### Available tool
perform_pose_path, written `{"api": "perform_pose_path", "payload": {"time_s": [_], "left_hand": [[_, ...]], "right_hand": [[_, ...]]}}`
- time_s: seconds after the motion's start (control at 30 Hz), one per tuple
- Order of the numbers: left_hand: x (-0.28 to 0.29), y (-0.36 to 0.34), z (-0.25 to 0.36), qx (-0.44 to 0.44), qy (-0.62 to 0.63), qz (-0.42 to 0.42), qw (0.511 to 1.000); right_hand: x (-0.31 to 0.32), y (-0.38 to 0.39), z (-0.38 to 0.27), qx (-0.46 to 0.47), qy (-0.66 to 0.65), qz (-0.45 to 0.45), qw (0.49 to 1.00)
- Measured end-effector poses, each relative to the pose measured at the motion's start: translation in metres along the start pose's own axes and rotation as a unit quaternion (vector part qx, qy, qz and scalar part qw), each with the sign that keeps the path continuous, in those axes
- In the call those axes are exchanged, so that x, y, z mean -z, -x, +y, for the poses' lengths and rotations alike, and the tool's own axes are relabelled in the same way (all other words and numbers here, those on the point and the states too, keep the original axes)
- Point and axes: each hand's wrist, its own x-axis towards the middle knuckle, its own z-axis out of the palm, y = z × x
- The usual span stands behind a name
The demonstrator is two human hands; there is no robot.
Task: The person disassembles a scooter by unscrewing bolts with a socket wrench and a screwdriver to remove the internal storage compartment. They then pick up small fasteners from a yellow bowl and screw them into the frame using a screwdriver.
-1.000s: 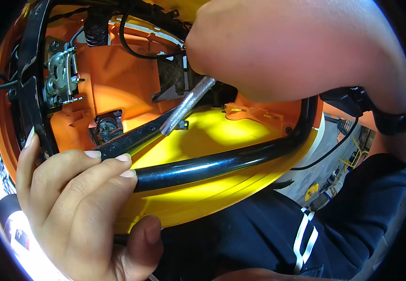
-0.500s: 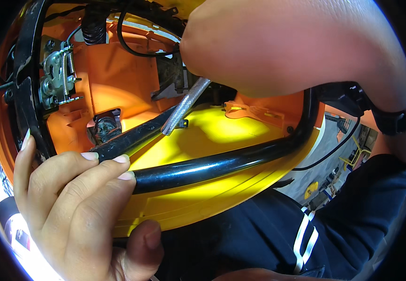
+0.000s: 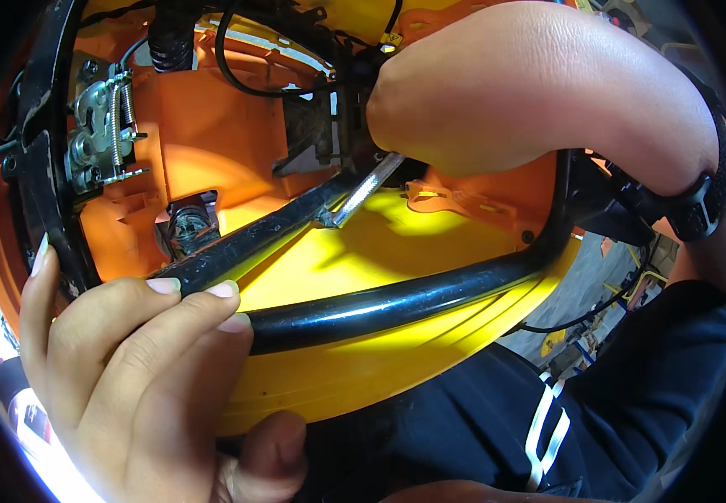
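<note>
While my left hand (image 3: 132, 369) rests by the near end of the frame, my right hand (image 3: 463, 105) bends over the far part, as the head view shows it. The left fingers are spread, with the tips at the rear tube (image 3: 258, 230) and the front tube (image 3: 400, 302), the little finger out against the black upright (image 3: 49, 189) and the thumb standing apart below; nothing is gripped there. The back of my right hand faces up and its fingers are hidden, so I cannot tell how they close. The rod (image 3: 369, 190), silvery and knurled, slants out from beneath that hand, its lower end at a small tab (image 3: 327, 218) on the rear tube; whether they touch, I can't make out. The yellow panel (image 3: 446, 230) lies under the rod, the orange panel (image 3: 220, 142) beyond the rear tube, and the latch (image 3: 99, 134) sits well apart at the left. To work well here, I judge the rod should move smoothly, clear of the tab and off the yellow panel, with light left fingertips bracing both tubes outside its sweep, and my strap (image 3: 698, 210) held away from the cable (image 3: 250, 88).
</note>
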Motion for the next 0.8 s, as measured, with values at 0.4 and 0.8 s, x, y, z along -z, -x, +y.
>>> {"api": "perform_pose_path", "payload": {"time_s": [0.4,0.8], "left_hand": [[0.009,-0.013,0.027,0.165,0.01,-0.094,0.982],[-0.048,0.003,0.003,0.022,0.051,0.143,0.988]], "right_hand": [[-0.016,-0.013,0.013,0.006,0.0,0.013,1.0],[-0.011,-0.019,0.015,0.013,-0.042,0.034,0.998]]}}
